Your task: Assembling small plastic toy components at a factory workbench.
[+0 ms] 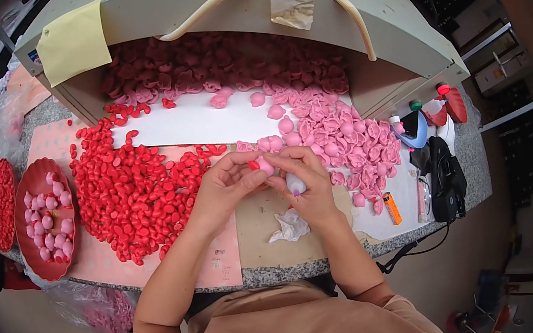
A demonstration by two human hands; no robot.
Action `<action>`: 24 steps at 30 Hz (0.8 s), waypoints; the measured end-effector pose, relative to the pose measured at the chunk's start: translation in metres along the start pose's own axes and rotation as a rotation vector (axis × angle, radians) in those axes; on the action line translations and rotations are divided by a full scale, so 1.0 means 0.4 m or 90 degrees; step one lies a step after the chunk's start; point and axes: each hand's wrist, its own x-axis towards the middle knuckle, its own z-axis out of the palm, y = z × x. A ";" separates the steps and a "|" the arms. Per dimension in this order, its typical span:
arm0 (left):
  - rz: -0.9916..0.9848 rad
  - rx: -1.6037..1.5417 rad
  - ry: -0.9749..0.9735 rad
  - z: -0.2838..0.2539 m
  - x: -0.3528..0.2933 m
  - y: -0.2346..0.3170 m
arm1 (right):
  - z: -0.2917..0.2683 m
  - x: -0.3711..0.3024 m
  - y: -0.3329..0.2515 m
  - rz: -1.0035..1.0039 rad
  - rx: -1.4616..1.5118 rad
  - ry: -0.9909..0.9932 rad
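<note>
One small pink piece (265, 164), a red piece (254, 165) at its end, sits pinched in the left hand (225, 187) above the tabletop (295, 271); the right hand (308, 181) meets it, a pale bottle (295, 183) in its curled fingers. The piece looks light, smooth, perhaps slippery, best gripped by its rounded sides. The bottle likely crowds the right fingers; loose red pieces (127, 193) heap leftward, ruffled pink pieces (336, 129) rightward, crumpled tissue (288, 227) below.

Small glossy rounded pieces (128, 199) were uniform bright red; ruffled petal-shaped pieces (367, 152) were mid-pink. Smooth bulb-shaped piece (266, 165) was pink, red against one side. Small rounded bottle (295, 183) was whitish, tip purple. Scalloped oval tray (49, 270) was coral red; flat stone countertop (473, 161) was grey, dark-speckled; square-edged paper note (74, 47) was plain pale yellow
</note>
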 end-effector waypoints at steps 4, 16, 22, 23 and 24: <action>0.068 0.117 0.011 0.022 -0.009 0.008 | -0.007 0.001 -0.011 0.146 0.180 0.007; 0.235 0.145 -0.089 0.011 -0.011 -0.006 | -0.020 -0.009 -0.001 0.045 0.132 -0.030; 0.266 0.167 -0.058 0.019 -0.019 -0.012 | -0.017 -0.003 -0.014 0.011 0.100 -0.022; 0.280 0.172 -0.058 0.019 -0.018 -0.012 | -0.018 0.003 -0.015 0.013 0.102 -0.022; 0.276 0.173 -0.058 0.016 -0.017 -0.013 | -0.021 0.008 -0.020 -0.009 0.068 -0.022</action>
